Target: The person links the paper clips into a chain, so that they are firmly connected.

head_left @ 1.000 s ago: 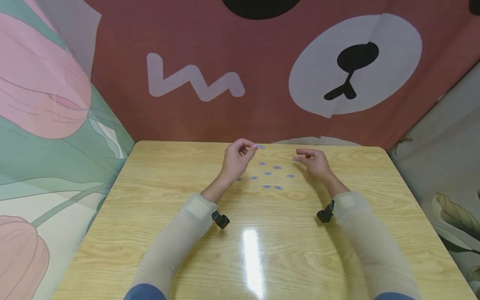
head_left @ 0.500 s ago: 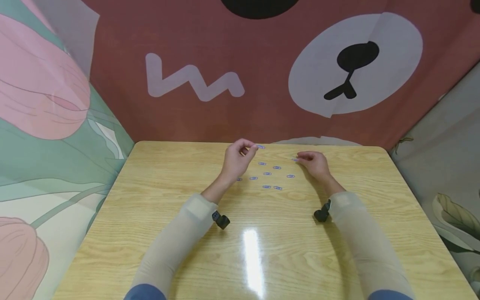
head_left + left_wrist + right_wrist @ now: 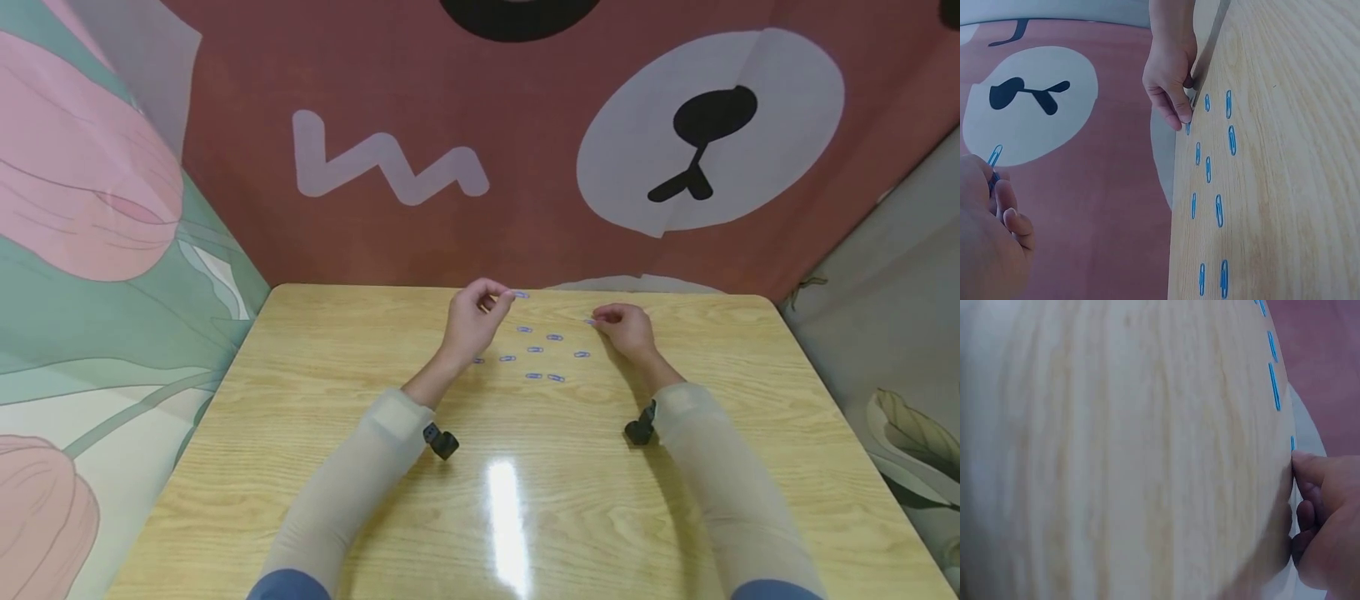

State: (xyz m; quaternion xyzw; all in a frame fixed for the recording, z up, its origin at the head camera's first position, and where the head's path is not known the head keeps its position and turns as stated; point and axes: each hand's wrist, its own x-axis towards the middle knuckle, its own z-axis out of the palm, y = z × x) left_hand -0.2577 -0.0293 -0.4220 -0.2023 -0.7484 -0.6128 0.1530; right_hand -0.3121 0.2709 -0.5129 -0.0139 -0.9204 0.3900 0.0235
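Observation:
My left hand (image 3: 470,323) pinches a blue paper clip (image 3: 997,154) between thumb and forefinger, raised off the table in the left wrist view. One looped end sticks out past the fingertips. Over at the right, my right hand (image 3: 630,333) has thumb and forefinger on another blue paper clip (image 3: 1292,443) down at the tabletop, its near end covered by the fingertips. Between the two hands, several more blue paper clips lie loosely spread, among them one at the centre (image 3: 535,350) and one nearest the right hand (image 3: 582,355).
The wooden table (image 3: 585,500) runs up to a reddish cloth backdrop (image 3: 390,242) with a printed cartoon face. Patterned cloth hangs at both sides. A small black camera sits on the left wrist (image 3: 441,440) and another on the right wrist (image 3: 640,427).
My right hand has moved slightly left and down, its thumb and forefinger closing together on the paper clip there. The left hand has stayed in place with its paper clip.

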